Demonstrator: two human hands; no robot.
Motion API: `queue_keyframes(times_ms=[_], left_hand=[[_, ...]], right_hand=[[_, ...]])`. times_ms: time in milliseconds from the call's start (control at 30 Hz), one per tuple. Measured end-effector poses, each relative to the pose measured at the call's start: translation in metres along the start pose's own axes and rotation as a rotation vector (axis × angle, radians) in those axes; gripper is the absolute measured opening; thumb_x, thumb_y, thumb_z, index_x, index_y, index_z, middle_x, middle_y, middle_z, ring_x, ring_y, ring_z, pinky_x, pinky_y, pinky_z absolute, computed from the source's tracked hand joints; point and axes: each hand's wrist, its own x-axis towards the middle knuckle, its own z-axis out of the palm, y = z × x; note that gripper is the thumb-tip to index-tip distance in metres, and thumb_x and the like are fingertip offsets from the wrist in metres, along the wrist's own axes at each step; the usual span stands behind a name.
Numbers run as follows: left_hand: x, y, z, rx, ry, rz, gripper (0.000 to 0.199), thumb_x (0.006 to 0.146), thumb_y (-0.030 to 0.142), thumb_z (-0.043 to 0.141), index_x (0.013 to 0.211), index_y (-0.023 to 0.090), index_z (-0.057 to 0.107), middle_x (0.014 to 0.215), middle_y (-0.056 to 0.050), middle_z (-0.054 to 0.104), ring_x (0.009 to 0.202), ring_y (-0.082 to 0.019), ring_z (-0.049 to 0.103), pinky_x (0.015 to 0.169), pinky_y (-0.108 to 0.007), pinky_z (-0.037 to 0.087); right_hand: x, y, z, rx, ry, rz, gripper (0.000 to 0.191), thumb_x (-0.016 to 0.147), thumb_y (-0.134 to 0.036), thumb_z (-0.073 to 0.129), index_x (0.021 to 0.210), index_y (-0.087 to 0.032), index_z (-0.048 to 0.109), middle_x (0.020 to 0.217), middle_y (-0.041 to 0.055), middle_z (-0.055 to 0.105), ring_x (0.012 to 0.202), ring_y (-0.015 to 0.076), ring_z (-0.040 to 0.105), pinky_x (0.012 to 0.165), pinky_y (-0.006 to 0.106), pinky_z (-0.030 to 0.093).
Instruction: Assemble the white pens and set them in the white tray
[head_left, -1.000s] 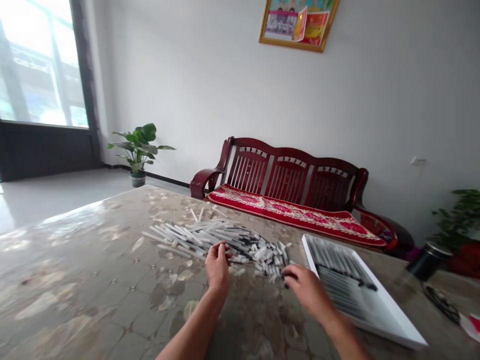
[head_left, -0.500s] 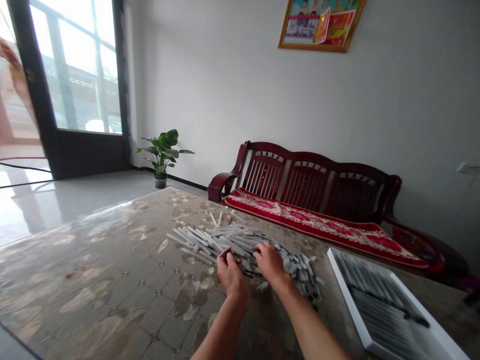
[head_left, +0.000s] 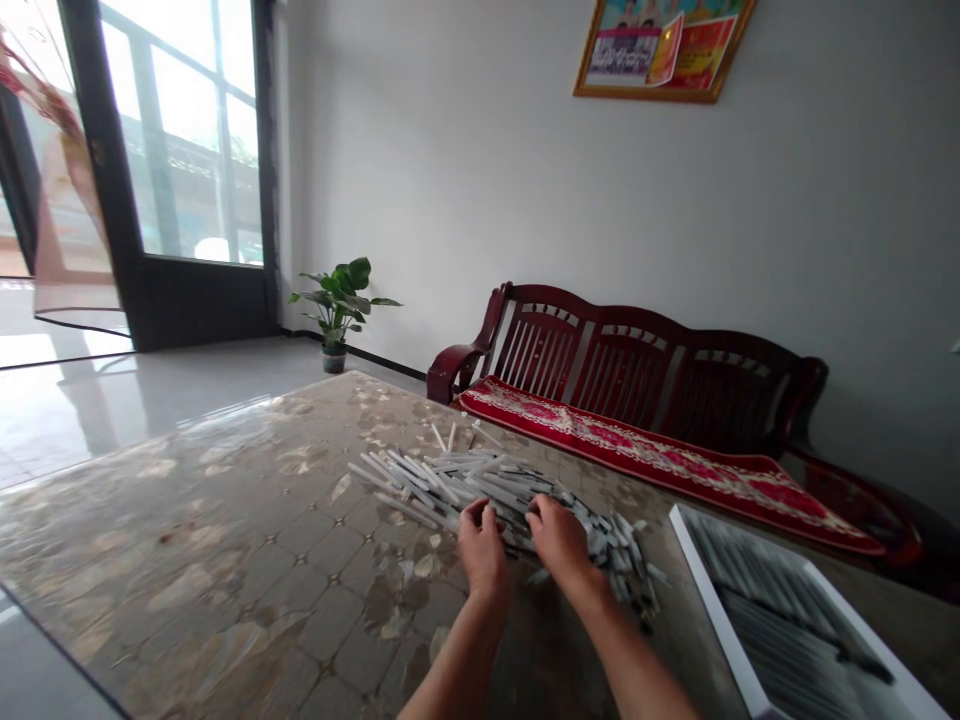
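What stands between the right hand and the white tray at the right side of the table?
The right hand rests on the pile of white sticks; the pile's end lies between it and the white tray. Nothing else stands there.

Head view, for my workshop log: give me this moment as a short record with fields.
left hand: on the pile of white plastic pens, fingers among them
right hand: on the same pile, beside the left hand; right hand point
held item: cannot tell
tray: white-rimmed, right of the pile, rows of pens inside
surface: glossy patterned table
beyond: dark wooden bench with red cushion; potted plant
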Motion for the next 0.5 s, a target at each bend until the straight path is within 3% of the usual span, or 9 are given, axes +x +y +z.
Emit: queue_keyframes(times_ms=[133,233,367,500], left_hand=[[-0.012,-0.007,0.006,0.054,-0.265,-0.013,0.024,0.074,0.035,0.070,0.085,0.014,0.066,0.076,-0.005,0.069,0.062,-0.016,0.064,0.050,-0.023,0.044],[-0.022,-0.011,0.009,0.032,-0.393,0.000,0.031,0.067,0.044,0.074,0.075,0.016,0.065,0.066,-0.002,0.066,0.062,-0.016,0.064,0.051,-0.023,0.046],[-0.028,-0.009,0.009,-0.014,-0.384,-0.106,0.036,0.065,0.049,0.074,0.074,0.018,0.060,0.065,0.000,0.066,0.057,-0.016,0.065,0.049,-0.023,0.046],[-0.026,-0.007,0.010,-0.034,-0.359,-0.154,0.034,0.067,0.047,0.074,0.073,0.018,0.059,0.070,-0.001,0.067,0.060,-0.016,0.067,0.054,-0.025,0.050]], right_hand=[[-0.019,0.013,0.000,0.260,0.147,-0.062,0.014,0.087,-0.016,0.056,0.091,-0.023,0.068,0.094,0.0034,0.076,0.090,0.0183,0.070,0.078,0.025,0.047],[-0.033,0.021,-0.001,0.397,0.159,-0.106,0.019,0.085,-0.014,0.053,0.091,-0.023,0.069,0.093,0.0034,0.076,0.088,0.0180,0.070,0.078,0.025,0.048],[-0.046,0.058,-0.017,0.396,0.158,0.015,0.024,0.082,-0.015,0.054,0.098,-0.024,0.070,0.098,0.0030,0.077,0.092,0.0181,0.070,0.081,0.025,0.049],[-0.057,0.119,-0.042,0.041,0.159,0.286,0.020,0.088,-0.021,0.051,0.091,-0.024,0.070,0.098,0.0057,0.076,0.092,0.0204,0.070,0.075,0.026,0.046]])
